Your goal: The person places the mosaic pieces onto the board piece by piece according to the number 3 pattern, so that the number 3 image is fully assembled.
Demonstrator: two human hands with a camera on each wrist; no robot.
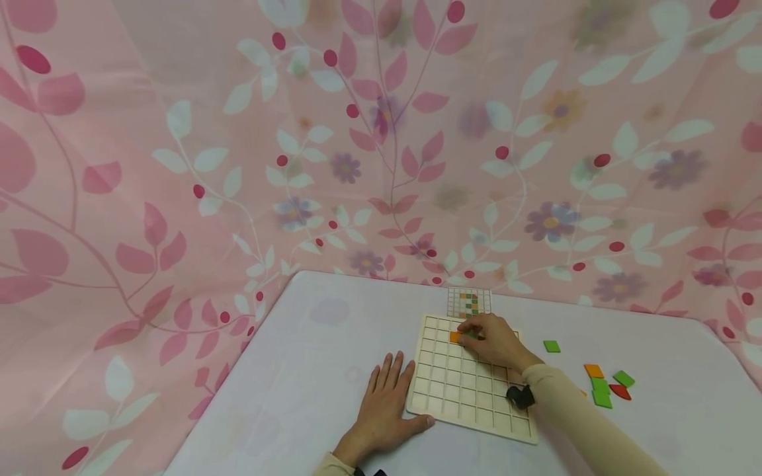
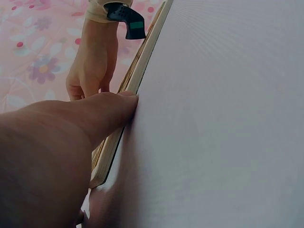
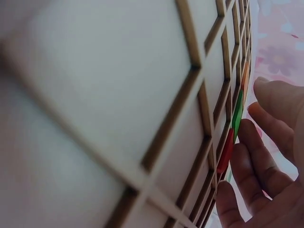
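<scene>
The work is judged to be at an early stage. On the wooden grid board, an orange tile, a green tile and a red tile are seen in a line towards the far edge, while most of the visible cells are left bare. Several rows of colour are shown on the pattern card just beyond the board, so much is presumably left to be laid. Green, orange and red loose tiles are scattered on the surface to the right of the board, with another orange piece partly hidden by the sleeve. The right hand is held over the laid tiles, its fingers bent and its thumb and forefinger close together by the orange tile; whether anything is pinched cannot be told. The left hand is spread flat, nothing grasped, its thumb placed against the board's near edge.
</scene>
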